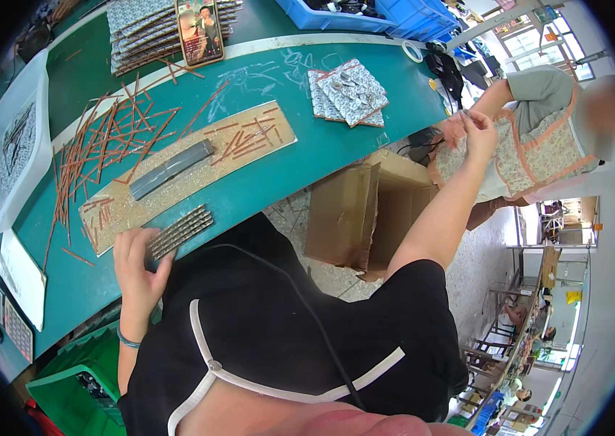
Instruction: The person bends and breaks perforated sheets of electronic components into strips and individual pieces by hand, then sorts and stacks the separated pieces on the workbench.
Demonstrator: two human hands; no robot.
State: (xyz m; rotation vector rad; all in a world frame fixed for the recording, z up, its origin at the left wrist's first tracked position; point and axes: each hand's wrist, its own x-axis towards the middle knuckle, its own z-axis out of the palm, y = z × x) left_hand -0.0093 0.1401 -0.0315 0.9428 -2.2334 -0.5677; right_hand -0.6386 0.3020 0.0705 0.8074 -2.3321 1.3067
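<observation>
At the near edge of the green table, my left hand (139, 265) grips one end of a small metallic block of ridged strips (182, 231) between thumb and fingers. My right arm stretches far out to the right, beyond the table. There my right hand (479, 136) has its fingertips pinched together, close to a co-worker's hand (455, 131); what it holds, if anything, cannot be made out. Just past the block lies a speckled tan board (249, 138) carrying a dark grey bar (171, 171) and several short brown sticks (249, 142).
Long thin brown sticks (107, 138) lie scattered at left, beside a white tray (44, 138). Patterned square tiles (351, 92) sit toward the right edge. A phone (201, 33) leans on stacked panels (140, 33). A cardboard box (340, 214) and green crate (67, 396) stand below the table.
</observation>
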